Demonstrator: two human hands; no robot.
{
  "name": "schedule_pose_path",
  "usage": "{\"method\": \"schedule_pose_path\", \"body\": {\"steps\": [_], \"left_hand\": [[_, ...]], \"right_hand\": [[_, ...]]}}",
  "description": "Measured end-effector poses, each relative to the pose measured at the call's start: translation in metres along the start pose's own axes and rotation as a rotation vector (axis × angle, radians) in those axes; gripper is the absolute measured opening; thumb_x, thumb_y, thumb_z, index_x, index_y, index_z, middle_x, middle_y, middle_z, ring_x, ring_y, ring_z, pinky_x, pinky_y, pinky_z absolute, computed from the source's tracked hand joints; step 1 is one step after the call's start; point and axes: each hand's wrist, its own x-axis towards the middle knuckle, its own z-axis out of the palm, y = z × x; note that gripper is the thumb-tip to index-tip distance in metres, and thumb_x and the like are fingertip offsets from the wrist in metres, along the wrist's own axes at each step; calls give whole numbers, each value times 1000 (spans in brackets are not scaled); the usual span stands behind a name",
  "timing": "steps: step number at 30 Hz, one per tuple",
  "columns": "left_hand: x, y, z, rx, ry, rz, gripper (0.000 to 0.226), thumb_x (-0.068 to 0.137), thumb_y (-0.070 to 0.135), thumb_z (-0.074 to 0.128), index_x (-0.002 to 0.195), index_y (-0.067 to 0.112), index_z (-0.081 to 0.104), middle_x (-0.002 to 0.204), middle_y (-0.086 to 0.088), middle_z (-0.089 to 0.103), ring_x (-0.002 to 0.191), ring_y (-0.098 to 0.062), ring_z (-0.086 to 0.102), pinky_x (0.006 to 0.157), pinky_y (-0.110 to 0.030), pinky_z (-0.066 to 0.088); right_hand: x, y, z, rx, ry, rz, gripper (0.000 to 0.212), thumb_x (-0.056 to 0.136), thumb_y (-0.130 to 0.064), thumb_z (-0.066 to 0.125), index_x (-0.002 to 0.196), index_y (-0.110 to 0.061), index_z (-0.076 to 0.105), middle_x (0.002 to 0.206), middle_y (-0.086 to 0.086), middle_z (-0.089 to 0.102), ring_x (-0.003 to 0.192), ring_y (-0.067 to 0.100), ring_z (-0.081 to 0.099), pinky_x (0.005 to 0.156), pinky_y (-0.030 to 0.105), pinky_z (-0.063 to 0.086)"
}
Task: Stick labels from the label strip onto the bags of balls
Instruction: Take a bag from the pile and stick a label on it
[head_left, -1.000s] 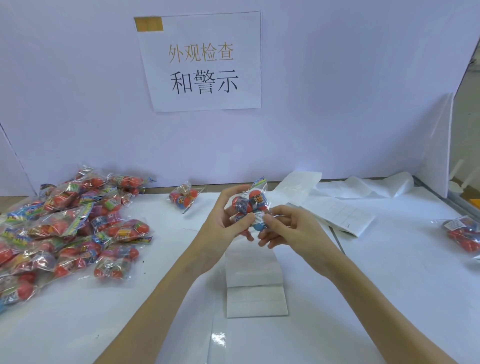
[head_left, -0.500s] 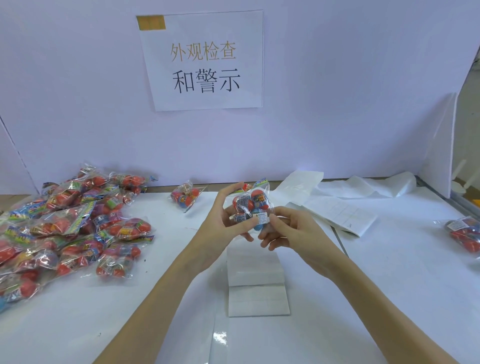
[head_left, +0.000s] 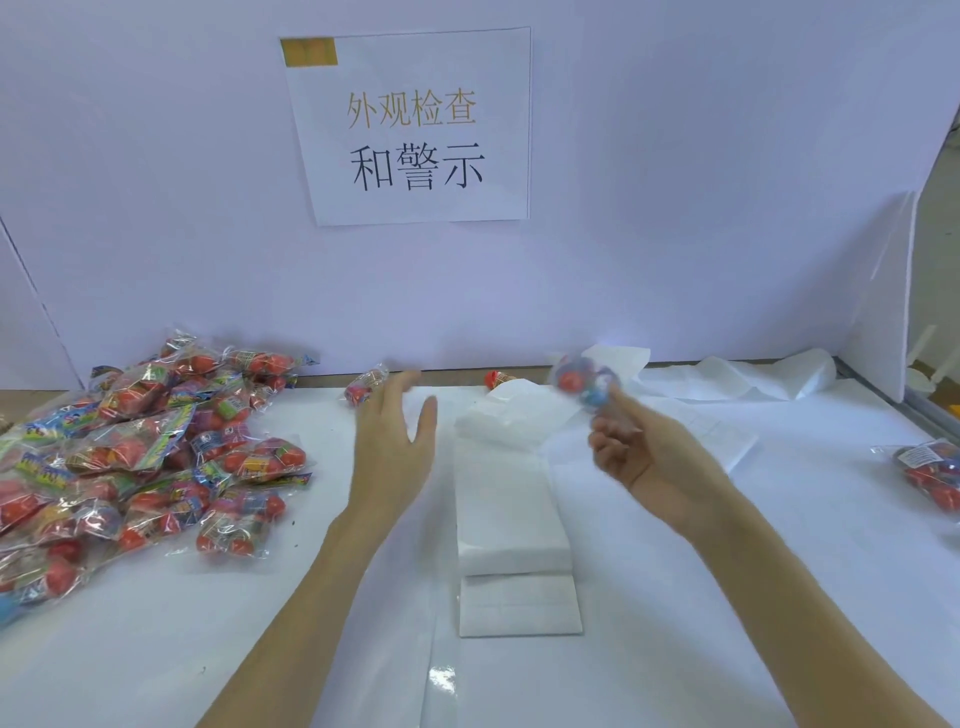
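At a white-topped inspection bench, a worker's right hand lifts a small clear plastic bag of red and blue balls, blurred in motion, above the far end of the folded white label strip; the fingers look curled around the bag's lower edge, though the blur hides the exact pinch. The left hand hovers flat and empty, fingers straight, pointing toward a lone clear bag of balls by the back wall, with the heap of crinkly clear bags of red balls well off to its left. One clear bag bearing a white label lies at the far right edge. The held bag seems bound for that side; setting it down label-up, apart from the unlabelled heap, would likely keep the two lots from mixing.
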Motion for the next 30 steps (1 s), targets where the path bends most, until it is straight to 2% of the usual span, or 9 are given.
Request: {"method": "schedule_pose_path", "body": {"steps": [2, 5, 9, 13, 17, 20, 22, 27, 30], "left_hand": [[3, -21, -4, 427, -7, 114, 22, 101, 23, 62, 121, 18, 71, 160, -5, 43, 148, -30, 34, 113, -46, 38], [2, -40, -2, 561, -224, 7, 32, 107, 33, 50, 128, 14, 66, 173, -4, 18, 159, -22, 14, 121, -43, 19], [3, -41, 0, 585, -224, -50, 50, 111, 36, 39, 152, 9, 46, 165, -3, 35, 154, -21, 26, 121, -37, 13], [5, -25, -1, 424, -29, 148, 32, 98, 15, 67, 130, 14, 68, 134, -2, 63, 126, -28, 55, 109, -40, 27], [4, -2, -4, 46, 104, 210, 32, 88, 7, 79, 116, 16, 66, 116, 12, 54, 98, 3, 59, 87, -15, 46], [1, 10, -4, -195, 62, 198, 43, 88, -5, 74, 123, 17, 60, 124, 22, 47, 101, -3, 65, 78, -19, 57], [-1, 18, -3, -323, 11, 169, 43, 89, -5, 74, 124, 15, 61, 128, 13, 49, 98, -14, 69, 79, -22, 57], [-12, 36, 2, -635, -228, 29, 44, 88, 2, 80, 120, 29, 66, 131, 8, 62, 104, -18, 72, 84, -23, 56], [-19, 41, 8, -752, -301, -47, 52, 85, 5, 83, 125, 30, 62, 123, 10, 68, 107, -21, 72, 82, -26, 58]], "right_hand": [[-3, -20, -7, 218, -21, -57, 16, 105, -26, 60, 94, -15, 64, 62, -5, 53, 51, 7, 49, 46, 15, 41], [-15, -40, -22, 718, -323, -183, 16, 108, -25, 57, 108, -14, 70, 86, -2, 61, 64, 10, 56, 58, 15, 39], [-24, -45, -33, 993, -652, -132, 48, 111, -43, 42, 155, -23, 50, 114, 7, 63, 78, 20, 63, 64, 18, 37], [-14, -27, -22, 747, -438, -126, 44, 110, -42, 44, 143, -21, 63, 94, -5, 59, 63, 10, 51, 52, 17, 35], [-5, 0, -3, 473, -303, -37, 37, 101, -36, 54, 115, -10, 78, 79, -4, 51, 57, 11, 41, 44, 20, 33], [-1, 18, 5, 220, -253, 25, 36, 95, -36, 63, 109, -8, 81, 77, 0, 53, 58, 13, 46, 45, 21, 35], [-1, 29, 10, -25, -211, 7, 36, 92, -39, 68, 114, -13, 81, 84, 3, 63, 65, 14, 56, 50, 21, 43], [-2, 54, 22, -475, -35, -308, 29, 98, -33, 71, 127, -25, 72, 112, 4, 76, 98, 15, 71, 73, 26, 56], [-4, 54, 24, -499, -101, -363, 29, 98, -33, 69, 121, -16, 75, 105, 3, 79, 96, 19, 75, 83, 31, 61]]}}
